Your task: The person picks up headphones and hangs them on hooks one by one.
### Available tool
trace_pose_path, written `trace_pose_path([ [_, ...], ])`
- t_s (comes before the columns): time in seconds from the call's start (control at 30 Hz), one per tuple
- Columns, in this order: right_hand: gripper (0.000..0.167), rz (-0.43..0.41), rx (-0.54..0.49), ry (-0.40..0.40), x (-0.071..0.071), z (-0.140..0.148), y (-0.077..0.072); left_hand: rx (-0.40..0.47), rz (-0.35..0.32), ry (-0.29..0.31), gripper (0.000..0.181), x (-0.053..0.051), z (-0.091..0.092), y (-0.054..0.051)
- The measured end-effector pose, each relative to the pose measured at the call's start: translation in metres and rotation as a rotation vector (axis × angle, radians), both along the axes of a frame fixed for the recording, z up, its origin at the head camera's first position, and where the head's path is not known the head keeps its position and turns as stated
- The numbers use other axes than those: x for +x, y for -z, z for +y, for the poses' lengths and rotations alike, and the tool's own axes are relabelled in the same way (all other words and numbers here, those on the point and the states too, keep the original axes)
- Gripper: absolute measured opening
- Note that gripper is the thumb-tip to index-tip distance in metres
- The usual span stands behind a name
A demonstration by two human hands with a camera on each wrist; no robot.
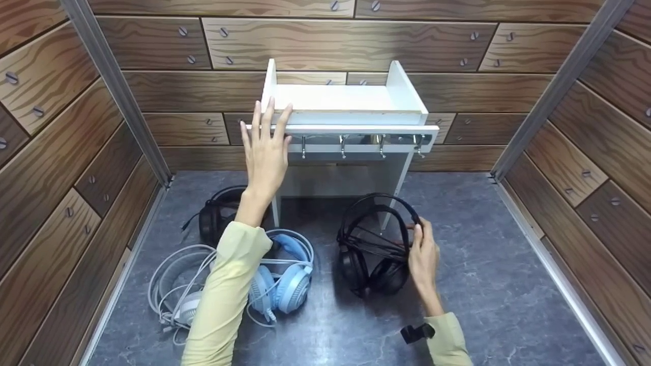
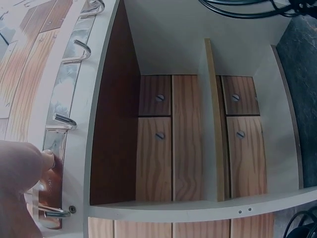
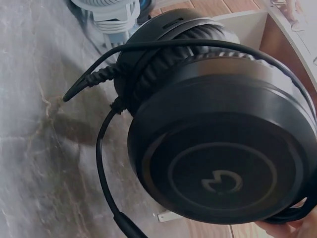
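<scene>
A white wooden shelf [image 1: 351,118] with a metal hook rail [image 1: 362,139] across its front stands at the back. My left hand [image 1: 266,165] rests at the rail's left end, its fingers straight and spread over the top board. The left wrist view shows the thumb touching the metal plate between two hooks. My right hand [image 1: 423,254] grips a black headset [image 1: 389,277] by the right side of its headband, in front of the shelf. In the right wrist view a large black earcup [image 3: 223,153] fills the middle, with its cable looping around.
A light blue headset [image 1: 295,287], a white headset [image 1: 165,277] and another black headset [image 1: 209,221] lie on the left, partly behind the left sleeve. Wood-patterned walls [image 1: 335,46] close in three sides of the dark grey floor [image 1: 483,284].
</scene>
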State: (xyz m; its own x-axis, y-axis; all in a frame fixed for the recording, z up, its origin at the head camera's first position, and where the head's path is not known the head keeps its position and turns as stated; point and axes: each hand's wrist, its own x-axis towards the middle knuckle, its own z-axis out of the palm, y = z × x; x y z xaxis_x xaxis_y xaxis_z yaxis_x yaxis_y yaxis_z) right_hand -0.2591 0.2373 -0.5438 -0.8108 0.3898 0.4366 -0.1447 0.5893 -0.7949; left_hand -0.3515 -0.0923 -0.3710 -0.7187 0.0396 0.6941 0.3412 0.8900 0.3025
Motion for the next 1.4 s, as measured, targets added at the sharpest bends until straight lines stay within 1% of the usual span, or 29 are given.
trace_pose_path([
  [0.13,0.031,0.023,-0.011,0.000,-0.002,0.005,-0.005,-0.002,-0.007,-0.003,0.061,0.000,0.000,0.000],
  [0.33,0.030,0.079,0.013,-0.011,-0.005,0.013,-0.018,-0.001,-0.007,-0.004,0.061,0.000,-0.001,0.000],
  [0.5,0.031,0.120,0.013,-0.019,-0.005,0.023,-0.036,0.003,0.001,-0.001,0.061,-0.001,-0.001,0.000],
  [0.57,0.032,0.134,-0.009,-0.032,-0.005,0.026,-0.043,0.004,0.007,0.001,0.061,-0.001,0.000,0.000],
  [0.73,0.031,0.210,-0.064,-0.039,-0.006,0.034,-0.061,0.013,0.017,0.012,0.060,-0.001,0.000,0.001],
  [0.87,0.028,0.270,-0.075,-0.020,-0.004,0.035,-0.075,0.017,0.012,0.021,0.060,-0.001,0.000,0.001],
  [0.9,0.028,0.279,-0.085,-0.021,-0.001,0.033,-0.081,0.017,0.010,0.023,0.060,-0.001,0.000,0.001],
  [1.03,0.029,0.282,-0.104,-0.008,-0.002,0.036,-0.090,0.008,0.008,0.022,0.059,-0.001,-0.001,0.001],
  [1.07,0.029,0.277,-0.107,-0.002,-0.003,0.037,-0.092,0.005,0.009,0.020,0.059,-0.001,-0.001,0.001],
  [1.13,0.031,0.267,-0.106,0.007,-0.009,0.044,-0.089,0.004,0.008,0.021,0.059,-0.001,-0.001,0.001],
  [1.23,0.033,0.254,-0.108,0.013,-0.014,0.047,-0.090,0.004,0.001,0.022,0.059,-0.001,0.000,0.001],
  [1.4,0.035,0.232,-0.126,-0.013,-0.024,0.049,-0.084,0.004,0.000,0.020,0.059,-0.001,-0.001,0.001],
])
